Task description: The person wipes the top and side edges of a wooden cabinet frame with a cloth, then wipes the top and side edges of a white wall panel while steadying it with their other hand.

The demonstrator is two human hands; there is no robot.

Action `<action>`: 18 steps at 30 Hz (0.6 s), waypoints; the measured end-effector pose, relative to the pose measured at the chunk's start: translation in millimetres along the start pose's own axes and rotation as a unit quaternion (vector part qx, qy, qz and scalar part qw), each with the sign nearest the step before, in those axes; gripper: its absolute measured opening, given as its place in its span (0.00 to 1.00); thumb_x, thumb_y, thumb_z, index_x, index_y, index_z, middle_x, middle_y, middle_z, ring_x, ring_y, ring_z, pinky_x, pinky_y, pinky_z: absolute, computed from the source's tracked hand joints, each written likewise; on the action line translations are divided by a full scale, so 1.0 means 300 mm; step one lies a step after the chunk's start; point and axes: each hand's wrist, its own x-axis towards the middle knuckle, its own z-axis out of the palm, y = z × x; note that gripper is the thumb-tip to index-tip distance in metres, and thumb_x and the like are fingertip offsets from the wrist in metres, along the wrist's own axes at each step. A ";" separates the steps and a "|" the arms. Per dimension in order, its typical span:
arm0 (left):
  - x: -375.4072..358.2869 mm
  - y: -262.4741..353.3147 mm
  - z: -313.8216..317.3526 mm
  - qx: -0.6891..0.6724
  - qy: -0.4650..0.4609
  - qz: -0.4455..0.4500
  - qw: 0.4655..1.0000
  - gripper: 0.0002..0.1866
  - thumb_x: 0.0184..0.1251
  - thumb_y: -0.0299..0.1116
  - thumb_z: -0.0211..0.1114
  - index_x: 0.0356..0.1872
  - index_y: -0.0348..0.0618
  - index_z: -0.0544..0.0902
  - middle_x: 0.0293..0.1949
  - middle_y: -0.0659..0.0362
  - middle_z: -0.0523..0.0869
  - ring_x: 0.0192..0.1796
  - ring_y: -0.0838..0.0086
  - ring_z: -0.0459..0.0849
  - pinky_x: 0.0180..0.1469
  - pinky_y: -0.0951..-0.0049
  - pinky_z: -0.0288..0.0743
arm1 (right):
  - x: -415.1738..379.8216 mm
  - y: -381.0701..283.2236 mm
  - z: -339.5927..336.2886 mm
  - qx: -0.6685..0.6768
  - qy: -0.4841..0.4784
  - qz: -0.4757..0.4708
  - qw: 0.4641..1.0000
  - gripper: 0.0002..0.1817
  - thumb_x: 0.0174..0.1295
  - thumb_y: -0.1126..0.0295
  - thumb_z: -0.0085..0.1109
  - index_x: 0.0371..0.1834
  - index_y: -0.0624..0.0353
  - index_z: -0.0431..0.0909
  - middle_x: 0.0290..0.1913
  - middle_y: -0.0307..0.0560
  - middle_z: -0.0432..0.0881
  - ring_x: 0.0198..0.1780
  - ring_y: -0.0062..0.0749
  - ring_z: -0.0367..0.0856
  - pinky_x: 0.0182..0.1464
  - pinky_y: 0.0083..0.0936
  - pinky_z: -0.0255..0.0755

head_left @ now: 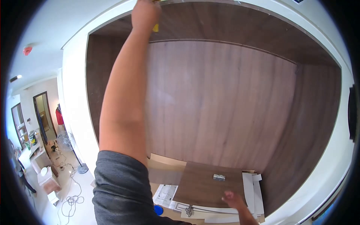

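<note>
Grey-sleeved left arm [125,112] partly hides the wood-lined recess [225,101].

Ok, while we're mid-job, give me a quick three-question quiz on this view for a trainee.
1. Multiple choice: which of the person's hands is raised toward the top of the wooden recess? A) left B) right C) both
2. True or false: the small silvery block lies on the brown board, apart from the right hand.
3. Fill in the blank: the round thing that shows just beside the dark grey sleeve is ____ in colour.

Key: 1. A, the left hand. 2. True. 3. Blue.
</note>
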 end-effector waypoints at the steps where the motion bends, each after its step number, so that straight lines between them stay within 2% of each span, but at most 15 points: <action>1: 0.007 0.013 0.018 -0.011 0.019 -0.013 1.000 0.14 0.66 0.33 0.59 0.48 0.42 0.86 0.48 0.44 0.85 0.49 0.48 0.85 0.54 0.53 0.79 | -0.034 0.093 0.064 0.012 -0.017 0.028 0.999 0.28 0.58 0.55 0.71 0.57 0.64 0.80 0.49 0.57 0.87 0.52 0.42 0.86 0.55 0.35 0.78; 3: 0.038 0.022 0.049 0.012 -0.003 -0.017 1.000 0.13 0.67 0.32 0.57 0.46 0.42 0.86 0.47 0.45 0.85 0.49 0.48 0.85 0.53 0.53 0.79 | -0.105 0.296 0.224 0.120 0.005 0.024 0.993 0.30 0.57 0.52 0.71 0.57 0.63 0.80 0.47 0.54 0.88 0.46 0.38 0.86 0.53 0.33 0.79; 5: 0.057 0.017 0.095 0.036 -0.039 -0.026 0.998 0.13 0.69 0.32 0.53 0.44 0.41 0.86 0.46 0.45 0.86 0.48 0.50 0.86 0.52 0.54 0.80 | -0.233 0.239 0.225 0.008 0.043 0.086 0.995 0.21 0.57 0.56 0.74 0.48 0.56 0.84 0.46 0.54 0.88 0.45 0.42 0.87 0.48 0.36 0.80; 8: 0.072 0.037 0.196 0.140 -0.088 -0.029 0.986 0.13 0.70 0.32 0.53 0.42 0.39 0.86 0.47 0.45 0.87 0.49 0.52 0.87 0.51 0.56 0.81 | -0.323 0.394 0.304 0.066 0.099 -0.002 0.993 0.20 0.56 0.56 0.74 0.48 0.52 0.84 0.40 0.49 0.89 0.45 0.41 0.87 0.46 0.37 0.80; 10: 0.076 0.149 0.205 0.112 -0.149 -0.014 0.982 0.14 0.71 0.32 0.52 0.43 0.39 0.86 0.46 0.45 0.87 0.49 0.53 0.87 0.52 0.56 0.82 | -0.327 0.419 0.286 0.056 0.097 -0.015 0.994 0.19 0.57 0.57 0.74 0.49 0.51 0.84 0.41 0.48 0.89 0.45 0.41 0.87 0.47 0.36 0.80; 11: 0.078 0.212 0.239 0.048 -0.145 -0.021 0.988 0.14 0.71 0.31 0.53 0.43 0.40 0.87 0.46 0.46 0.88 0.50 0.53 0.87 0.53 0.57 0.81 | -0.339 0.415 0.266 0.050 0.096 -0.021 0.994 0.19 0.57 0.58 0.74 0.49 0.51 0.84 0.42 0.48 0.89 0.45 0.41 0.87 0.47 0.35 0.80; 12: 0.079 0.312 0.205 0.011 -0.211 -0.032 0.977 0.14 0.70 0.32 0.53 0.43 0.41 0.87 0.46 0.46 0.88 0.51 0.54 0.87 0.54 0.56 0.81 | -0.340 0.402 0.242 0.035 0.098 0.005 0.995 0.19 0.57 0.58 0.73 0.49 0.51 0.84 0.43 0.48 0.89 0.45 0.41 0.87 0.48 0.35 0.80; 13: 0.076 0.357 0.240 0.016 -0.207 0.070 0.976 0.14 0.69 0.31 0.52 0.43 0.41 0.87 0.49 0.46 0.87 0.53 0.53 0.86 0.55 0.56 0.81 | -0.330 0.373 0.209 0.022 0.101 0.031 0.994 0.18 0.58 0.59 0.73 0.49 0.51 0.84 0.45 0.48 0.89 0.45 0.42 0.87 0.49 0.34 0.80; 14: 0.054 0.385 0.259 0.052 -0.147 0.176 0.972 0.15 0.69 0.31 0.51 0.44 0.41 0.87 0.51 0.46 0.86 0.54 0.53 0.85 0.56 0.56 0.80 | -0.327 0.330 0.173 0.009 0.105 0.058 0.993 0.17 0.58 0.59 0.72 0.49 0.51 0.85 0.46 0.49 0.88 0.46 0.42 0.87 0.49 0.34 0.80; 15: 0.047 0.379 0.247 0.040 -0.151 0.164 0.974 0.15 0.69 0.30 0.51 0.43 0.41 0.87 0.52 0.47 0.85 0.54 0.52 0.85 0.56 0.55 0.80 | -0.344 0.234 0.121 -0.033 0.120 0.098 0.987 0.17 0.59 0.60 0.71 0.50 0.52 0.85 0.49 0.51 0.87 0.47 0.44 0.86 0.51 0.33 0.79; 18: 0.064 0.267 0.221 0.083 -0.171 0.116 0.975 0.15 0.69 0.31 0.51 0.43 0.38 0.86 0.51 0.46 0.85 0.54 0.52 0.85 0.55 0.54 0.80 | -0.379 0.418 0.127 0.025 0.158 0.050 0.986 0.19 0.60 0.58 0.70 0.51 0.54 0.84 0.50 0.53 0.87 0.50 0.46 0.85 0.52 0.34 0.79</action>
